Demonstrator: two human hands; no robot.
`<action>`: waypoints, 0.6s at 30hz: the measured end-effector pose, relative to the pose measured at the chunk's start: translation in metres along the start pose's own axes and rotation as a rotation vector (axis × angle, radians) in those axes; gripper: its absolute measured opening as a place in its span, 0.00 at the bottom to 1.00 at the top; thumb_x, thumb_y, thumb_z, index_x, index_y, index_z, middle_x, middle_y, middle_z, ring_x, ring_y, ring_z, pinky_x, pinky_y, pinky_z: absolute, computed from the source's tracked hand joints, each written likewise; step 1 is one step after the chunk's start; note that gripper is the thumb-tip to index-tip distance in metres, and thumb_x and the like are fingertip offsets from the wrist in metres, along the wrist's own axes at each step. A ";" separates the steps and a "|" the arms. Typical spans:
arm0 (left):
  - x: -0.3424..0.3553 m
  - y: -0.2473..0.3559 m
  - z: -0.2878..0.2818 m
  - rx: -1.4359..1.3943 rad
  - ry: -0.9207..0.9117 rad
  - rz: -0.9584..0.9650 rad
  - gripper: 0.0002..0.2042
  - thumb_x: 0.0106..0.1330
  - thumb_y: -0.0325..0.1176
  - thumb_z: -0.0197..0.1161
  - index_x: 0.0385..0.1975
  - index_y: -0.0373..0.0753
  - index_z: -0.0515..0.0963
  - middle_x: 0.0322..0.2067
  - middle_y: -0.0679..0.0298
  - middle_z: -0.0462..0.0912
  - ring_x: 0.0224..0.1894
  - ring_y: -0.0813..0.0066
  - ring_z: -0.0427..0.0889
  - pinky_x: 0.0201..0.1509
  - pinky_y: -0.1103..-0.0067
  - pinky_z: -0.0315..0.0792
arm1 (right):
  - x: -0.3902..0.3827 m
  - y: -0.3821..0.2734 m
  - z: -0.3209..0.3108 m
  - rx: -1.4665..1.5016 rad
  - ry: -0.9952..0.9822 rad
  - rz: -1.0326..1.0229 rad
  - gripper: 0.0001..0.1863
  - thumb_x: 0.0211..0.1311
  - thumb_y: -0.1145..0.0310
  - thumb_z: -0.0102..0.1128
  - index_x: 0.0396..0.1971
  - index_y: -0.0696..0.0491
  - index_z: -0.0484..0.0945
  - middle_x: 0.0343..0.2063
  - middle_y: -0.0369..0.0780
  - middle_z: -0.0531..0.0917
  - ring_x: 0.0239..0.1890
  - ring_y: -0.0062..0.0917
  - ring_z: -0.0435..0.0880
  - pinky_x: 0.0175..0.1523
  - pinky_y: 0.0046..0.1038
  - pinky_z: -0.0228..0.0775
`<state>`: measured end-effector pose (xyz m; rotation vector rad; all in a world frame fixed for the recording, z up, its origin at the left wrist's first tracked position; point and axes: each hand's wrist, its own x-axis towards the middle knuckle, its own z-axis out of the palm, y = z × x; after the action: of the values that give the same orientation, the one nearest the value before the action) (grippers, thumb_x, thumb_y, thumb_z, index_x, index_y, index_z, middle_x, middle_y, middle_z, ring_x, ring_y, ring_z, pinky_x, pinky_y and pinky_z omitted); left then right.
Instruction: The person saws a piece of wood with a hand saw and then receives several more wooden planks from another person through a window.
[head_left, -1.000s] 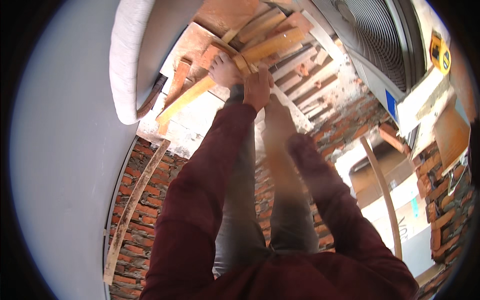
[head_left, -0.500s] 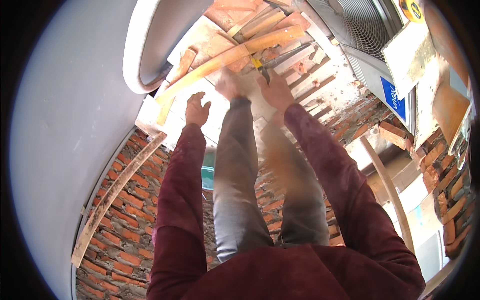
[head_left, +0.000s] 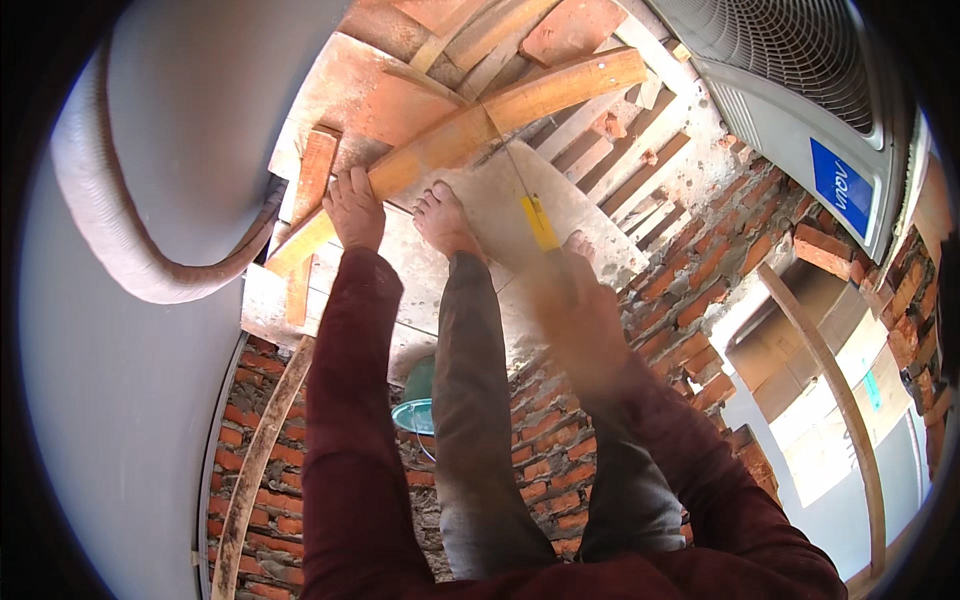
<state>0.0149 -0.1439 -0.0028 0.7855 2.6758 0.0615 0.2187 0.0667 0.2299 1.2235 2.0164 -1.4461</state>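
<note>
My left hand (head_left: 354,205) grips the long orange-brown wooden plank (head_left: 455,135), which lies at a slant across other timber and pale boards. Its fingers curl over the plank's near edge. My right hand (head_left: 580,300), smeared by motion, is closed on a hand saw with a yellow part (head_left: 540,220) near the grip. The saw's thin blade reaches up and crosses the plank right of my left hand. My bare left foot (head_left: 443,215) rests on the pale board (head_left: 590,235) just below the plank, between my hands. My right foot is mostly hidden behind my right hand.
A grey wall (head_left: 130,400) with a wrapped pipe (head_left: 105,190) is at left. An outdoor air-conditioner unit (head_left: 780,115) is at upper right. Brickwork (head_left: 545,460), a teal bucket (head_left: 410,412), loose timber (head_left: 620,160) and cardboard (head_left: 780,340) lie about.
My left hand has moved from beside my right onto the plank, farther left. The saw became visible and has since been drawn back toward me with my right hand, which is now lower.
</note>
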 end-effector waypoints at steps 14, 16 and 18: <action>0.011 -0.032 -0.107 -0.963 -1.209 -0.006 0.37 0.36 0.28 0.70 0.55 0.33 0.70 0.40 0.60 0.78 0.44 0.66 0.76 0.52 0.76 0.69 | -0.022 -0.097 -0.081 -0.318 -0.086 -0.192 0.19 0.62 0.73 0.55 0.52 0.59 0.67 0.25 0.51 0.80 0.26 0.49 0.81 0.30 0.40 0.73; 0.018 -0.044 -0.089 -0.978 -1.272 0.016 0.38 0.35 0.28 0.70 0.56 0.34 0.70 0.38 0.64 0.76 0.43 0.69 0.73 0.51 0.77 0.68 | -0.004 -0.094 -0.074 -0.341 -0.110 -0.165 0.18 0.62 0.72 0.56 0.51 0.58 0.68 0.22 0.50 0.80 0.25 0.48 0.81 0.30 0.40 0.73; 0.030 -0.045 -0.083 -1.011 -1.291 -0.076 0.41 0.33 0.26 0.68 0.59 0.34 0.68 0.35 0.68 0.74 0.38 0.74 0.73 0.45 0.78 0.70 | 0.015 -0.098 -0.068 -0.265 -0.111 -0.184 0.17 0.62 0.71 0.56 0.50 0.58 0.68 0.20 0.49 0.79 0.23 0.47 0.81 0.29 0.39 0.73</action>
<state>-0.0601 -0.1618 0.0595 0.1948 1.1686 0.5925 0.1427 0.1244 0.3032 0.8505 2.2049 -1.2433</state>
